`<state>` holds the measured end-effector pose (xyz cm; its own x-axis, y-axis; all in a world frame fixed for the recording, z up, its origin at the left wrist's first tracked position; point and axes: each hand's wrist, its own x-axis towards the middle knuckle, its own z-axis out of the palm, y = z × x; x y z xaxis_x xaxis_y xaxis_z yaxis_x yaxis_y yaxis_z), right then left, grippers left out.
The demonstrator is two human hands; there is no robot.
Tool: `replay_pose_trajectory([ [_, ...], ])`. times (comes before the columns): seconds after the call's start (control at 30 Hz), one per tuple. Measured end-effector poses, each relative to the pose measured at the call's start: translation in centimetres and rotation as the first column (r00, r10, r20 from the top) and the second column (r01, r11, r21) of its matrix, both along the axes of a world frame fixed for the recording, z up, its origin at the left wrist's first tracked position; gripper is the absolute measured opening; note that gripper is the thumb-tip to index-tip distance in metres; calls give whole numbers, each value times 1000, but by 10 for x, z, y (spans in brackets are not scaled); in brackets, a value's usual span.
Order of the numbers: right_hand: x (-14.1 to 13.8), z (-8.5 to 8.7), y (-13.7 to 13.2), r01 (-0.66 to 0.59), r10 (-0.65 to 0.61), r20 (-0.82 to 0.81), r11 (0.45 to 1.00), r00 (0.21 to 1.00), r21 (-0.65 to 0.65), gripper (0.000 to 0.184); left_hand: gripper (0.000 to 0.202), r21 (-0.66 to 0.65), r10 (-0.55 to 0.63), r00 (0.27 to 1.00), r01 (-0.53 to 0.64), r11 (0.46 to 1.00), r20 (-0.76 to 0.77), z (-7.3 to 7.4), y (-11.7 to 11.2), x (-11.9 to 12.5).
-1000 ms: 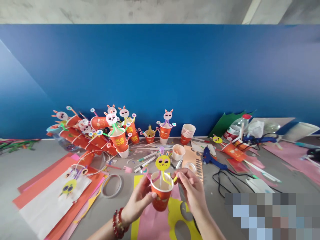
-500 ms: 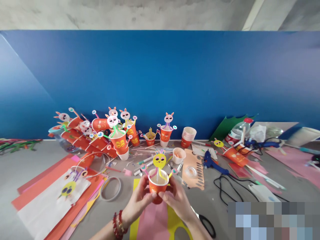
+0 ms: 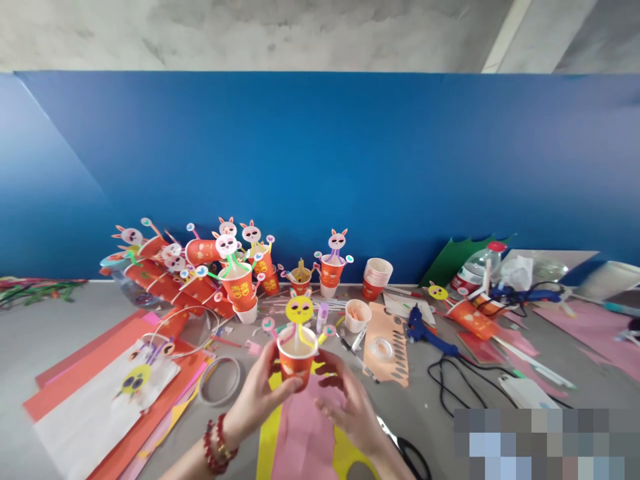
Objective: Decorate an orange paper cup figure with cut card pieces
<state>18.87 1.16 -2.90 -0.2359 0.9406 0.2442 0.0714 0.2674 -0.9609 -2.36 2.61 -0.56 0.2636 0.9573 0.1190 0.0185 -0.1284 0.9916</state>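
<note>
My left hand [image 3: 267, 387] grips an orange paper cup [image 3: 296, 367] from its left side, thumb across the front. A yellow paper rabbit head [image 3: 299, 307] stands up out of the cup, with pink and yellow arms ending in round paper hands at either side. Close to the cup's right side, my right hand [image 3: 345, 400] is open, its fingers spread and curved, apart from the cup. Below both hands lie pink paper [image 3: 305, 427] and yellow paper [image 3: 267, 427]. Scissors with black handles [image 3: 413, 457] rest beside my right forearm.
Finished rabbit cups [image 3: 236, 287] crowd the back left. A stack of paper cups [image 3: 376, 277] stands at the back, with a blue glue gun [image 3: 427, 330] and its black cable to the right. A tape roll [image 3: 220, 381] lies near coloured sheets [image 3: 100, 413]. A blue wall [image 3: 320, 167] closes the back.
The cup has moved left and slightly up in my left hand. My right hand has let go of it and spread its fingers. A purple glue stick now shows behind the cup.
</note>
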Motion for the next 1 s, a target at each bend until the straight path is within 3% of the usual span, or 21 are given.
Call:
replay_pose_trajectory([
  [0.1, 3, 2, 0, 79, -80, 65, 997, 995, 21, 41, 70, -9, 107, 994, -107, 994, 12, 4, 3, -24],
  [0.2, 12, 14, 1, 149, -160, 153, 986, 975, 79, 26, 59, -14, 182, 982, -183, 983, -60, -7, -1, -47],
  [0.3, 23, 40, 7, 156, -201, 286, 973, 937, 172, 21, 55, -28, 229, 964, -235, 972, -136, -26, -9, -62],
  [0.4, 24, 81, 32, 104, -268, 439, 926, 857, 363, 17, 63, -27, 265, 955, -271, 962, -136, -43, -15, -63],
  [0.5, 6, 125, 83, -106, -324, 673, 851, 665, 514, 16, 67, 1, 271, 954, -273, 962, -125, -51, -17, -56],
  [0.57, -13, 147, 128, -303, -416, 827, 789, 378, 535, 20, 67, 27, 266, 957, -265, 964, -116, -53, -19, -52],
  [0.6, -23, 154, 150, -333, -434, 842, 781, 319, 529, 18, 66, 42, 262, 959, -259, 965, -111, -54, -20, -50],
  [0.67, -41, 160, 192, -383, -446, 862, 772, 242, 507, 14, 64, 68, 244, 964, -238, 969, -107, -57, -24, -49],
  [0.77, -59, 157, 237, -471, -446, 887, 762, 116, 445, 12, 64, 82, 209, 969, -200, 976, -129, -61, -26, -52],
  [0.87, -68, 148, 259, -530, -448, 894, 755, 14, 386, 29, 68, 103, 203, 970, -190, 976, -135, -65, -23, -54],
  [1.0, -74, 137, 269, -557, -443, 892, 765, -92, 323, 27, 73, 125, 187, 967, -166, 978, -174, -68, -18, -55],
])
